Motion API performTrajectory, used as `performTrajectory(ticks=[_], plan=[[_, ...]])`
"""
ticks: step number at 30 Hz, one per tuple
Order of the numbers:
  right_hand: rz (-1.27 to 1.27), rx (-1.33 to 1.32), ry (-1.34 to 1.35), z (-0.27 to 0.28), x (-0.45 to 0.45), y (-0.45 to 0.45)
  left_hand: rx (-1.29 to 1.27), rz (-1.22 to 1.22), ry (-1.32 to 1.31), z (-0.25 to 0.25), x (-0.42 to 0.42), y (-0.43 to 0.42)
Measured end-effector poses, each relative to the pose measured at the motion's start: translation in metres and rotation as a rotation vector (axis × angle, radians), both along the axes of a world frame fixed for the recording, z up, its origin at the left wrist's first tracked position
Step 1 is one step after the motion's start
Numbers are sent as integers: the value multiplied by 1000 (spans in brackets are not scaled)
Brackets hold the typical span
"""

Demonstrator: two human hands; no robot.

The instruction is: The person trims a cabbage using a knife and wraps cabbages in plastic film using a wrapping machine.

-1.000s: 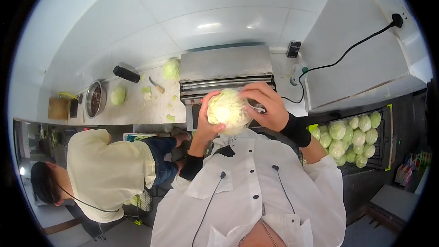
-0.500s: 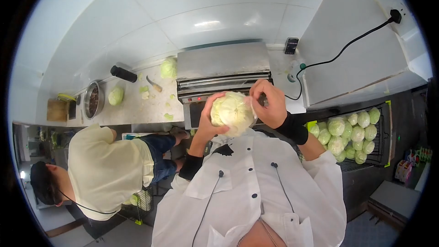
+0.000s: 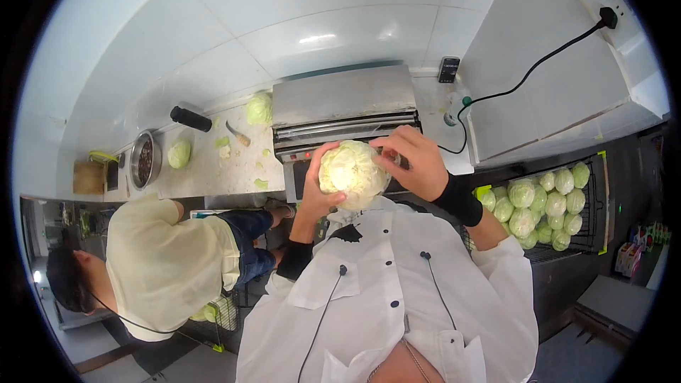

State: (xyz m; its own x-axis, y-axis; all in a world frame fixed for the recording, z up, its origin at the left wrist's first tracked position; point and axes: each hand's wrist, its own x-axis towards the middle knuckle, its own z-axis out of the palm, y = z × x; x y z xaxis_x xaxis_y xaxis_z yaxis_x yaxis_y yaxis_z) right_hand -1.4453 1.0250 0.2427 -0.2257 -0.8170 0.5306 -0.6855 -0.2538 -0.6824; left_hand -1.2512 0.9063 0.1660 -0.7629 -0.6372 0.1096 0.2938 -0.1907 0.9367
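Observation:
A pale green cabbage (image 3: 352, 172), with a sheen of clear cling film (image 3: 384, 183) along its right side, is held up in front of the wrapping machine (image 3: 345, 110). My left hand (image 3: 319, 188) grips it from the left, thumb across its near side and fingers round the far side. At the cabbage's upper right edge, my right hand (image 3: 415, 163) has its fingers bent and pinched against the film. The fingertips partly hide what they hold. The machine has a metal lid, a roller slot and a small red light.
On the left counter are a cabbage (image 3: 179, 154), another cabbage (image 3: 259, 108), a knife (image 3: 239, 135), a black bottle (image 3: 191, 118) and a metal bowl (image 3: 146, 160). A co-worker (image 3: 170, 262) bends at left. Wrapped cabbages (image 3: 521, 193) fill a crate at right. A black cable (image 3: 528, 79) crosses the wall.
My right hand has moved slightly down and inward, closer against the cabbage. The cabbage and my left hand have shifted a little left, and the stretched film at the right has drawn in.

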Motion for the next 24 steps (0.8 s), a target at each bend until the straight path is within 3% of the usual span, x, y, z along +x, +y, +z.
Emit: performTrajectory(ticks=[4, 12, 16, 22, 24], plan=[[11, -171, 154, -6, -3, -2, 7, -20, -12, -3, 2, -4], [2, -257, -115, -21, 15, 17, 347, -59, 213, 5, -8, 9], [-34, -323, -104, -15, 20, 24, 312, -98, 236, -7, -11, 7], [26, -366, 132, -17, 14, 33, 295, -115, 240, -1, -13, 11], [-35, -291, -14, -11, 25, 38, 266, -88, 231, 5, -15, 16]])
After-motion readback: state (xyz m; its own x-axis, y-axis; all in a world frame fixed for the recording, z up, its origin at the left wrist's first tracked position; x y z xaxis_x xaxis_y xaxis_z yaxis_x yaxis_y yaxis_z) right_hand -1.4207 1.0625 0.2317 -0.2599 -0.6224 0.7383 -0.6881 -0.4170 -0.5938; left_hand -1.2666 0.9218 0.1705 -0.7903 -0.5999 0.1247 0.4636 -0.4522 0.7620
